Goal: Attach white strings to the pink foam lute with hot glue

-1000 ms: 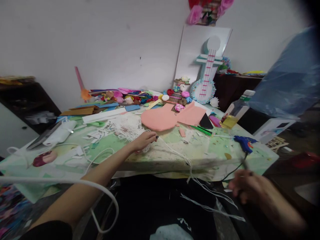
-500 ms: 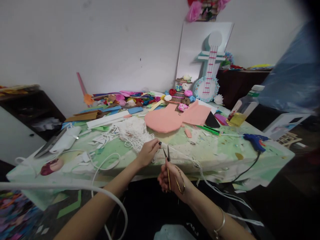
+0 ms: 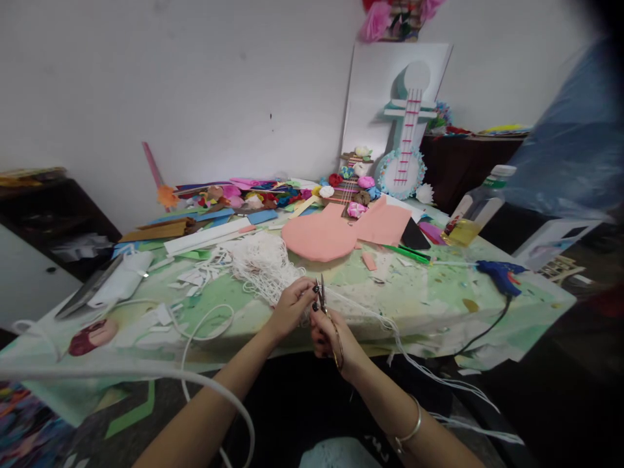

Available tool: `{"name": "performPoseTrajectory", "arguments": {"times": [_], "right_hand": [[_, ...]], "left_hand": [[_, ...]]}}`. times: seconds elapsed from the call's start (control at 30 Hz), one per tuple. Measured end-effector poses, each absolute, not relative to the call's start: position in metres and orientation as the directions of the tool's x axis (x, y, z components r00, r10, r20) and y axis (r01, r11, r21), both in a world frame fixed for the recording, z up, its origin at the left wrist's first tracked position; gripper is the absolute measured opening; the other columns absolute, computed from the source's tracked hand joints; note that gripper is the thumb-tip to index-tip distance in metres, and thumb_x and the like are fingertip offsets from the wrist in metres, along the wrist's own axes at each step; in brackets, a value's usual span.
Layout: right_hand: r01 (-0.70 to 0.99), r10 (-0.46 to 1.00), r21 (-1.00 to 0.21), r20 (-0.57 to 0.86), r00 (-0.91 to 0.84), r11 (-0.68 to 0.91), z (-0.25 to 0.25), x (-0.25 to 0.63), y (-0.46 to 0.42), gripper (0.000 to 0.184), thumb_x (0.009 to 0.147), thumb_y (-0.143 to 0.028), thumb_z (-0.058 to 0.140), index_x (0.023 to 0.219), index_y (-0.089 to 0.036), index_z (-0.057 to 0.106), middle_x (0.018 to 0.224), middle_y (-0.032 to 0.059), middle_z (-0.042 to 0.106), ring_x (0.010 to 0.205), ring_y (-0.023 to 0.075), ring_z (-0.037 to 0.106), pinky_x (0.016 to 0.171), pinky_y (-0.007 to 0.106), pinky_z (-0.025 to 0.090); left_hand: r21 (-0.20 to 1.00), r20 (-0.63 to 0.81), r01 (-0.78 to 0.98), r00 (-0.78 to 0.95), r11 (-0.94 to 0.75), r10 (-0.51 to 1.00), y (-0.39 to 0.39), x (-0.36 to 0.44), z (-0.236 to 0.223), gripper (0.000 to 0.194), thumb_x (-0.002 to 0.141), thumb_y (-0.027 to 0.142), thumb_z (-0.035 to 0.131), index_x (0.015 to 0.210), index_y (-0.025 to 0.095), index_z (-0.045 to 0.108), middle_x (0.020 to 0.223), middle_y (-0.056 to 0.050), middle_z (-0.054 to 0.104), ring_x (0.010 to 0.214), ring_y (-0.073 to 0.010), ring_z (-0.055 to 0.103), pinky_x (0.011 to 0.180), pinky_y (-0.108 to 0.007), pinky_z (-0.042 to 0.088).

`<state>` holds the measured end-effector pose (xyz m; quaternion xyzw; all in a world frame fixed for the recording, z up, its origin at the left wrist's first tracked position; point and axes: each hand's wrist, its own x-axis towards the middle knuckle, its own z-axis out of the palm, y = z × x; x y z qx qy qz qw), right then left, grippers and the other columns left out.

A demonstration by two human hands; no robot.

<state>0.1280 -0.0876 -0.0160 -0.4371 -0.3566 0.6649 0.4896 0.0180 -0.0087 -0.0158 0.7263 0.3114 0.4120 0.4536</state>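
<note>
My left hand [image 3: 291, 305] pinches a white string at the table's near edge, where it leads off a loose heap of white string [image 3: 260, 261]. My right hand [image 3: 332, 337] grips small gold-handled scissors [image 3: 325, 311], their blades closed together right beside my left fingertips on the string. More strands [image 3: 429, 380] trail off the table edge down to the right. Both forearms reach in from below, and a bangle [image 3: 409, 430] sits on my right wrist.
On the green table [image 3: 429, 299] lie pink foam pieces [image 3: 341, 231], a blue glue gun [image 3: 500, 273] with its cord, a bottle of yellow liquid [image 3: 470, 213], coloured paper flowers and strips at the back, and large shears [image 3: 90, 286] at the left. A foam guitar [image 3: 407, 140] leans on the wall.
My right hand came in from the lower right with the scissors and rose to meet my left hand; the blades, apart half a second ago, are now together at the string.
</note>
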Motion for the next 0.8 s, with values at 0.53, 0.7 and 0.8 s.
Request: {"name": "performPoseTrajectory", "arguments": {"times": [0.53,0.7,0.8], "right_hand": [[-0.463,0.951,-0.838,-0.193,-0.242,-0.288,-0.018,0.121,-0.091,0.061,0.064,-0.072,0.066,0.069,-0.022,0.032,0.043,-0.0149,0.025,0.036,0.0009,0.014,0.035,0.016,0.011],[-0.510,0.953,-0.815,-0.162,-0.256,-0.275,-0.019,0.124,-0.091,0.056,0.067,-0.068,0.066,0.068,-0.022,0.034,0.043,-0.0149,0.021,0.036,0.0013,0.011,0.036,0.017,0.008],[-0.526,0.957,-0.808,-0.155,-0.244,-0.265,-0.018,0.127,-0.092,0.054,0.068,-0.065,0.068,0.068,-0.021,0.036,0.044,-0.0146,0.022,0.036,0.0013,0.012,0.036,0.017,0.008]], "left_hand": [[0.977,0.200,-0.173,0.514,-0.127,0.834,-0.002,0.018,-0.021,0.034,0.074,0.040,0.063,0.058,0.016,0.046,0.069,-0.004,0.061,0.062,-0.0123,0.050,0.059,-0.024,0.038],[0.972,0.235,-0.145,0.514,-0.187,0.825,-0.003,0.019,-0.023,0.035,0.079,0.044,0.059,0.062,0.017,0.045,0.063,0.001,0.048,0.060,-0.0107,0.043,0.058,-0.023,0.036],[0.969,0.246,-0.113,0.517,-0.220,0.820,-0.005,0.019,-0.023,0.032,0.083,0.042,0.056,0.065,0.017,0.046,0.064,0.002,0.046,0.061,-0.0108,0.042,0.059,-0.023,0.035]]}}
